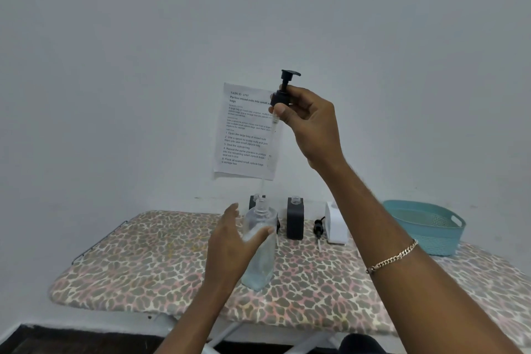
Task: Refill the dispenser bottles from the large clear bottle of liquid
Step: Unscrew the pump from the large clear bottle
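Fingers (283,113) of the right hand (313,123) pinch the collar of a black pump head (283,92), thumb in front and the others curled behind it. They hold it high in front of the wall (143,66), nozzle uppermost. Its clear dip tube (275,123) hangs down from the collar, the lower end just above the open neck of the large clear bottle (258,256). That bottle stands upright near the middle of the ironing board (143,267), which has a leopard-print cover, and it is partly filled with pale liquid. The left hand (230,244) is at the bottle's left side, its fingers nearly straight and lying across the front, the thumb raised and apart from the neck. Whether it presses firmly cannot be told. Behind the clear bottle a second black bottle (253,200) is mostly hidden. To the right stands a black dispenser bottle (295,223) with its neck uncapped, then a loose pump (318,227) lying on the board, then a white dispenser bottle (334,224). Further right, well apart from the bottles, a teal basket (425,227) sits at the board's far edge. A chain bracelet (393,257) circles the right wrist. A printed sheet (244,135) is stuck on the wall behind the raised pump.
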The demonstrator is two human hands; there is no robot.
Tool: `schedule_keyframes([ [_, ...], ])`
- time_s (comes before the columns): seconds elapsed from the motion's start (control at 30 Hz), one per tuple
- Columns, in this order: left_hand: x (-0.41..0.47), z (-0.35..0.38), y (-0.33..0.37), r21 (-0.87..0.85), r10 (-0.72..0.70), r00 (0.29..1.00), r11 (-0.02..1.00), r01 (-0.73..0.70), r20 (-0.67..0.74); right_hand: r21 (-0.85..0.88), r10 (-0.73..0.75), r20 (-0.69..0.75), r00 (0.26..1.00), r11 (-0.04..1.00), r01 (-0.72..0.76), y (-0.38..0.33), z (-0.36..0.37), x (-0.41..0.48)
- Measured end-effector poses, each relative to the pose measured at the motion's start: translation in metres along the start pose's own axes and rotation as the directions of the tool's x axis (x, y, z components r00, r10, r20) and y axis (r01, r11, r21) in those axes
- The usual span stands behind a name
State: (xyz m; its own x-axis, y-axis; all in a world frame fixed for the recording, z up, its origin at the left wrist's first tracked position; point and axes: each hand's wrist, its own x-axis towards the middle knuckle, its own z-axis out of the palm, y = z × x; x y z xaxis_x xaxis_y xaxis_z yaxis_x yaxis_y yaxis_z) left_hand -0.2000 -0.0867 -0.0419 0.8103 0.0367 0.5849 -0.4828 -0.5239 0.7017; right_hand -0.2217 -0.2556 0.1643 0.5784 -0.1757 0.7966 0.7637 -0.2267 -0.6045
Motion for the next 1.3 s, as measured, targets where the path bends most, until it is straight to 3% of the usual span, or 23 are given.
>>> schedule_keyframes([
  [0.2,0.012,-0.028,0.019,-0.105,0.104,0.987,0.988,-0.117,-0.124,0.015,0.004,0.04,0.999,1.0,-0.005,-0.006,0.013,-0.002],
  [0.47,0.006,-0.057,0.015,-0.143,0.103,0.977,0.981,-0.131,-0.184,0.095,0.075,0.123,0.99,0.992,-0.087,0.005,0.051,-0.004],
  [0.7,-0.002,-0.088,-0.013,-0.215,-0.047,0.988,0.976,0.014,-0.148,0.159,0.147,0.23,0.962,0.97,-0.186,0.033,0.1,-0.012],
  [0.87,-0.006,-0.105,-0.038,-0.299,-0.17,0.984,0.943,0.144,-0.062,0.176,0.285,0.276,0.918,0.924,-0.34,0.062,0.14,-0.021],
  [1.1,-0.011,-0.115,-0.077,-0.305,-0.328,0.944,0.897,0.321,0.029,0.071,0.517,0.174,0.838,0.842,-0.535,0.122,0.202,-0.042],
  [1.3,-0.018,-0.11,-0.112,-0.147,-0.416,0.908,0.896,0.419,0.051,0.009,0.648,0.135,0.75,0.756,-0.655,0.179,0.234,-0.073],
])
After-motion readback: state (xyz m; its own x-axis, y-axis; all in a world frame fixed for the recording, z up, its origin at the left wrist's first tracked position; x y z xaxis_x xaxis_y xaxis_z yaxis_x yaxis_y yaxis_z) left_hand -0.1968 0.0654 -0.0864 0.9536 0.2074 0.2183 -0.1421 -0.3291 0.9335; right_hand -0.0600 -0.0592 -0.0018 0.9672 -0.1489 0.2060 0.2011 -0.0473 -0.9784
